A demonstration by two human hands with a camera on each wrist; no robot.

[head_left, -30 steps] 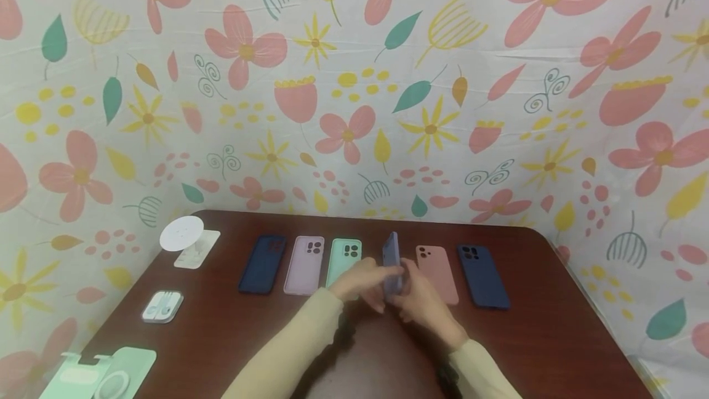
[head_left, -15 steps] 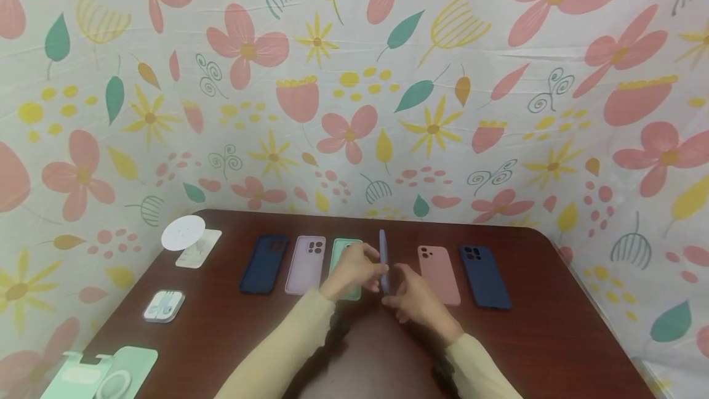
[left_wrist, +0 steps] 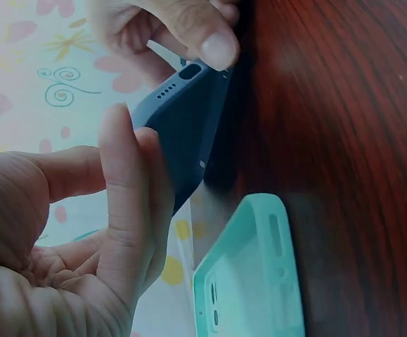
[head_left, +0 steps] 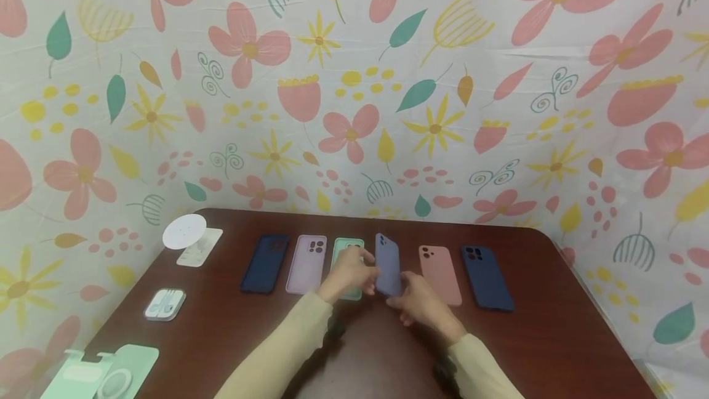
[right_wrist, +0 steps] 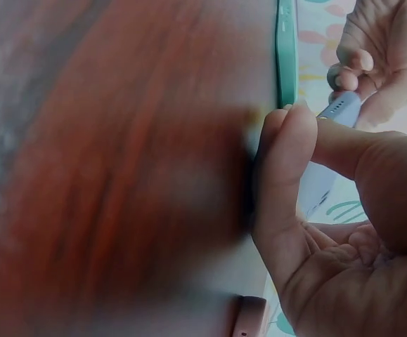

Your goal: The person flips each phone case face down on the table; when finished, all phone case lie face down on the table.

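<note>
A blue-grey phone case stands tilted near the table's middle, its back towards the head camera. My right hand pinches its lower right corner, the thumb on the bottom edge in the left wrist view. At its left edge, my left hand holds it lightly by thumb and fingers. The left wrist view shows the port cutout end of the case. Partly hidden under my left hand lies a mint phone case. Just right of my right hand is a pink phone case.
Left in the row lie a lilac phone case and a navy one; another navy case is at the right. Along the left side are a white round-topped stand, boxed earphones and a mint folding stand.
The blue-grey case has turned from edge-on to showing its back. My left hand has shifted slightly left, its index finger lifting from the case; the right hand stays at the lower corner.
</note>
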